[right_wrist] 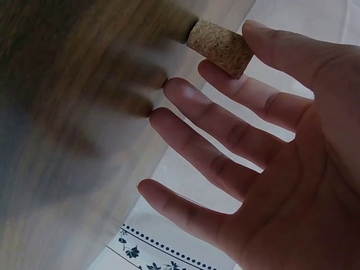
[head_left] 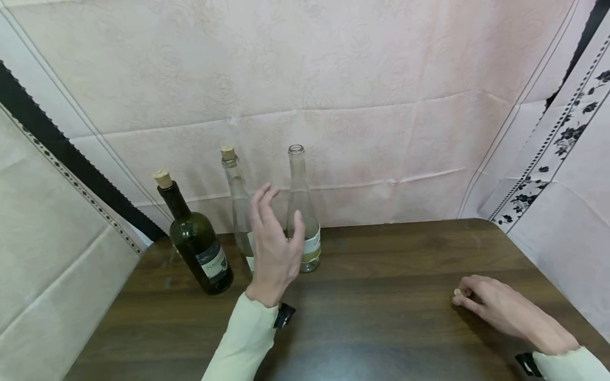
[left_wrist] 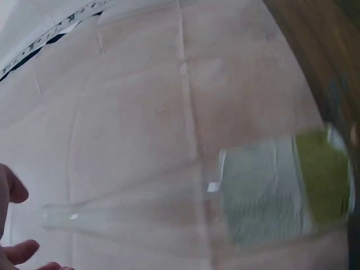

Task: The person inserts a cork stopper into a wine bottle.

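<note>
Between thumb and index finger my right hand [head_left: 500, 307] pinches a cork [right_wrist: 220, 47], low over the right side of the table; its other fingers are spread. My left hand [head_left: 276, 248] is raised with relaxed fingers in front of two clear bottles, holding nothing. The uncorked clear bottle [head_left: 299, 203] stands just right of it, with a white and green label [left_wrist: 270, 191]. Left of the hand is another clear bottle [head_left: 238, 188], topped by a cork [head_left: 228, 153] and partly hidden by the fingers.
A dark green wine bottle [head_left: 193, 233] with a cork [head_left: 163, 179] in its mouth stands at the table's left. The brown wooden table [head_left: 381, 317] ends at a pale patterned cloth [head_left: 381, 132] behind, with more cloth hanging at both sides.
</note>
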A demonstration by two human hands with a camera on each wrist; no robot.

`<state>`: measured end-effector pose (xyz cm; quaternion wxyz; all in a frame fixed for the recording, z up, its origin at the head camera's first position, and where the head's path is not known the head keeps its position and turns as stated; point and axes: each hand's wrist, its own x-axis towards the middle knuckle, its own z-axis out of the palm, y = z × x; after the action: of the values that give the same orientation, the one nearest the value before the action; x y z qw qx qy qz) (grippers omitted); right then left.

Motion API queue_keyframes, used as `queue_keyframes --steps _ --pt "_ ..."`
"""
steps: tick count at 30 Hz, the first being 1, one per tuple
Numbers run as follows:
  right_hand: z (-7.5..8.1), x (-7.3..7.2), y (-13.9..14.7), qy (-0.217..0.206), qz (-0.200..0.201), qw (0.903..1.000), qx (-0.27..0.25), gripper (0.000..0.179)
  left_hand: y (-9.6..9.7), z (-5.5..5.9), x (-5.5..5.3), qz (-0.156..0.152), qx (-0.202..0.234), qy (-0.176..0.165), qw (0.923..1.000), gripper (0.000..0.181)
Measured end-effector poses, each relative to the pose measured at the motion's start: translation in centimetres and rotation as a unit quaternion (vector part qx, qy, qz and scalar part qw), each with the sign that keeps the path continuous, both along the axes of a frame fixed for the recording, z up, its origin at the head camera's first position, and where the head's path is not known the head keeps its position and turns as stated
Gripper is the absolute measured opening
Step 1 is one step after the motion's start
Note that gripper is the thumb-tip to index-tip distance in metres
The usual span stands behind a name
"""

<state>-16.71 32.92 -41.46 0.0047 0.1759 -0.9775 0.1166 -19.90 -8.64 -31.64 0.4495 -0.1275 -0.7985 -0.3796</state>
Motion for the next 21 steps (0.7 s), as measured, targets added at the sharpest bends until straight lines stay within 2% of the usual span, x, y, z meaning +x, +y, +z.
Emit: queue_keyframes --steps 5,11,15,21 --pt "0.1 0.1 -0.1 -0.008 -0.005 1.0000 -0.001 0.018 1.1 -0.7 -1.2 -0.015 0.005 -0.104 0.9944 0.070" --pt "0.5 0.2 -0.4 -0.024 -0.016 0.9996 -0.001 0.021 1.3 -1.3 -2.7 -0.028 0.018 -0.206 0.9779 0.083" --pt "0.7 0.0 -0.6 -0.025 -0.018 0.9995 -0.004 0.023 1.2 -1.7 -3.4 -0.037 0.024 -0.234 0.9712 0.083" --pt "1.1 -0.1 -0.9 0.001 -0.021 0.9997 -0.007 0.023 1.1 -2.3 -4.0 -0.042 0.012 -0.236 0.9707 0.076"
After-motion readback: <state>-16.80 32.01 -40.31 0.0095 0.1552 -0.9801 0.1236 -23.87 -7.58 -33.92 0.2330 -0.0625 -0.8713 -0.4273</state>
